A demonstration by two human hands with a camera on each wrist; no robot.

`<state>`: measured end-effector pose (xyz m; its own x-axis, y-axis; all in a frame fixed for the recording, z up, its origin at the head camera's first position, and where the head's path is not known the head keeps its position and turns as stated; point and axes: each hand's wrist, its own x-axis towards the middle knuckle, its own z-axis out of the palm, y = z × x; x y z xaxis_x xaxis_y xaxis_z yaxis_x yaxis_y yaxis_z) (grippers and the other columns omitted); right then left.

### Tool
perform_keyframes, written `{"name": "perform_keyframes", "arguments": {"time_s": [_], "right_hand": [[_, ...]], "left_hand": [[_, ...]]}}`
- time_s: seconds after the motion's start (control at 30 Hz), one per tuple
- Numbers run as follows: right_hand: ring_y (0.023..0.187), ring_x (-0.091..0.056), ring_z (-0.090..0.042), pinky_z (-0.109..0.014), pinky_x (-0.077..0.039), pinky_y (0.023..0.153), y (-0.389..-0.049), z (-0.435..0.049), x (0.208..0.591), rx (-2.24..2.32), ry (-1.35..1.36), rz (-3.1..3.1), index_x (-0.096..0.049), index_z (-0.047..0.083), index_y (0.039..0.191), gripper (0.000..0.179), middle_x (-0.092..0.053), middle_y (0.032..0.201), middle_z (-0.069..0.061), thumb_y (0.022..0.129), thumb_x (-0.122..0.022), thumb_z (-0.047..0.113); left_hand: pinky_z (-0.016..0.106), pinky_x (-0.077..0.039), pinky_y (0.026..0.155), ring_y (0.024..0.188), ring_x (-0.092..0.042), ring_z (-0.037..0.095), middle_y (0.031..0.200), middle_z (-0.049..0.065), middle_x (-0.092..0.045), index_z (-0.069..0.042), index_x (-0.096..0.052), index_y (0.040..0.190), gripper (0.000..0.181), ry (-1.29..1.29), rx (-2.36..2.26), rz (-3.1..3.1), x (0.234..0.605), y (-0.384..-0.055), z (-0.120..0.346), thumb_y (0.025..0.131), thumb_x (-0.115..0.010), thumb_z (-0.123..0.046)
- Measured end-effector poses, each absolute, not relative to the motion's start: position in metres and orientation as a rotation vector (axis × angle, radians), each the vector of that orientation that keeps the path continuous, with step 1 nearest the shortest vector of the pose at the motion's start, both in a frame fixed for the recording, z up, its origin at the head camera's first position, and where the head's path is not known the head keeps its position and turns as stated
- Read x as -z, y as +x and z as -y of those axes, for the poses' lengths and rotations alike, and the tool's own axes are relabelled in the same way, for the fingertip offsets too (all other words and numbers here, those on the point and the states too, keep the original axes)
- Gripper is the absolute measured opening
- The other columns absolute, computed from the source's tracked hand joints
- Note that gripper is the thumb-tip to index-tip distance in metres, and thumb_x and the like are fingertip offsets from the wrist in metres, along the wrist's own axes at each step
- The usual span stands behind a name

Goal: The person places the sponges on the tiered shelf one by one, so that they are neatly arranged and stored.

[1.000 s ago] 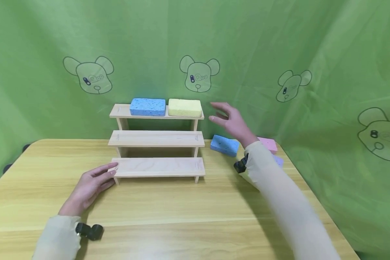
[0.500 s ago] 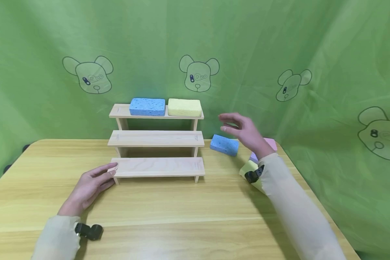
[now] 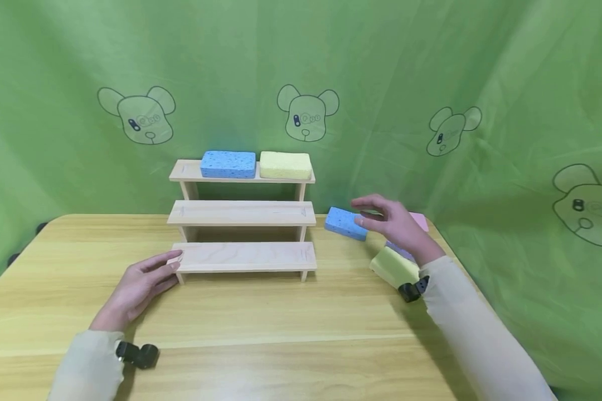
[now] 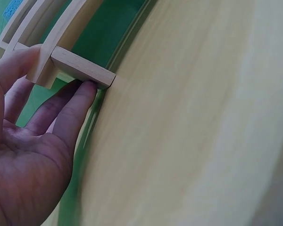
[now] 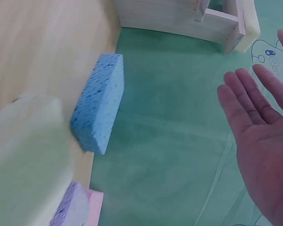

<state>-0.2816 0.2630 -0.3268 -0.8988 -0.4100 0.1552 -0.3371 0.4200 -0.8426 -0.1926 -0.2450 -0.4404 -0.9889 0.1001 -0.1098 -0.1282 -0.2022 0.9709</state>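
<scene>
Wood-grain table (image 3: 261, 356), pale yellow, bears a three-tiered stand of light bare wood (image 3: 241, 257). Right of it on the tabletop: rectangular blue sponge (image 3: 340, 223), pale yellow sponge block (image 3: 393, 268), partly hidden purple sponge (image 3: 399, 251) and pink sponge (image 3: 420, 221). Top tier: speckled blue sponge block (image 3: 228, 164), light-yellow rectangular sponge (image 3: 285, 165) just beside.

Green cloth (image 3: 381, 55) hangs in soft folds behind the far edge of the table (image 3: 261, 317) and along its left and right edges — a backdrop printed with line-drawn bear heads (image 3: 305, 120). The tabletop is pale yellowish wood grain, its far left corner rounded. Just outside the left edge, near that corner, sit two dark shapes (image 3: 13, 259) — too little shows to name them. A pale sheen (image 3: 241, 376) of light lies toward the near side.
</scene>
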Motion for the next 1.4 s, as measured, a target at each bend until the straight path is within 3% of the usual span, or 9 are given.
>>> {"name": "perform_keyframes", "arguments": {"time_s": [0.2, 0.53, 0.77, 0.9, 1.0, 1.4], "right_hand": [[0.124, -0.051, -0.035, -0.033, -0.047, 0.103, -0.268, -0.281, 0.337, 1.417, -0.769, -2.672, -0.056, 0.000, 0.133, 0.043, -0.053, 0.133, -0.014, 0.097, -0.066, 0.023], [0.122, -0.053, -0.037, -0.044, -0.044, 0.105, -0.246, -0.308, 0.356, 1.295, -0.780, -2.789, -0.057, -0.007, 0.129, 0.039, -0.056, 0.130, -0.020, 0.097, -0.065, 0.013], [0.123, -0.050, -0.036, -0.020, -0.042, 0.105, -0.226, -0.324, 0.368, 1.197, -0.748, -2.881, -0.058, -0.003, 0.128, 0.039, -0.056, 0.129, -0.017, 0.094, -0.069, 0.013], [0.126, -0.045, -0.040, -0.045, -0.042, 0.108, -0.215, -0.334, 0.373, 1.033, -0.701, -2.965, -0.055, -0.001, 0.132, 0.046, -0.053, 0.133, -0.018, 0.094, -0.070, 0.020], [0.124, -0.045, -0.046, -0.064, -0.039, 0.102, -0.209, -0.341, 0.376, 0.927, -0.641, -3.016, -0.053, -0.002, 0.134, 0.053, -0.051, 0.135, -0.021, 0.093, -0.071, 0.026], [0.127, -0.032, -0.057, -0.074, -0.027, 0.103, -0.202, -0.355, 0.392, 0.779, -0.531, -3.016, -0.041, -0.010, 0.140, 0.077, -0.036, 0.140, -0.036, 0.084, -0.079, 0.027]], "left_hand": [[0.032, -0.050, 0.099, 0.109, -0.061, 0.009, 0.158, 0.023, -0.018, -0.001, -0.058, 0.135, 0.042, -0.018, -2.328, -1.880, 0.440, -0.194, 0.245, 0.094, -0.068, -0.010], [0.032, -0.049, 0.099, 0.110, -0.061, 0.009, 0.159, 0.022, -0.018, 0.002, -0.053, 0.138, 0.048, -0.017, -2.310, -1.891, 0.440, -0.193, 0.246, 0.094, -0.068, -0.012], [0.033, -0.048, 0.100, 0.111, -0.061, 0.010, 0.157, 0.024, -0.020, 0.005, -0.048, 0.141, 0.053, -0.011, -2.297, -1.899, 0.439, -0.196, 0.246, 0.094, -0.068, -0.012], [0.033, -0.049, 0.100, 0.110, -0.061, 0.010, 0.156, 0.025, -0.020, 0.004, -0.050, 0.139, 0.051, -0.011, -2.297, -1.904, 0.440, -0.194, 0.248, 0.094, -0.068, -0.011], [0.033, -0.049, 0.100, 0.110, -0.061, 0.010, 0.156, 0.025, -0.020, 0.004, -0.051, 0.138, 0.050, -0.004, -2.299, -1.900, 0.439, -0.193, 0.249, 0.094, -0.068, -0.010], [0.033, -0.048, 0.101, 0.110, -0.061, 0.011, 0.157, 0.025, -0.019, 0.002, -0.052, 0.138, 0.049, -0.008, -2.297, -1.888, 0.439, -0.194, 0.248, 0.094, -0.068, -0.011]]}}
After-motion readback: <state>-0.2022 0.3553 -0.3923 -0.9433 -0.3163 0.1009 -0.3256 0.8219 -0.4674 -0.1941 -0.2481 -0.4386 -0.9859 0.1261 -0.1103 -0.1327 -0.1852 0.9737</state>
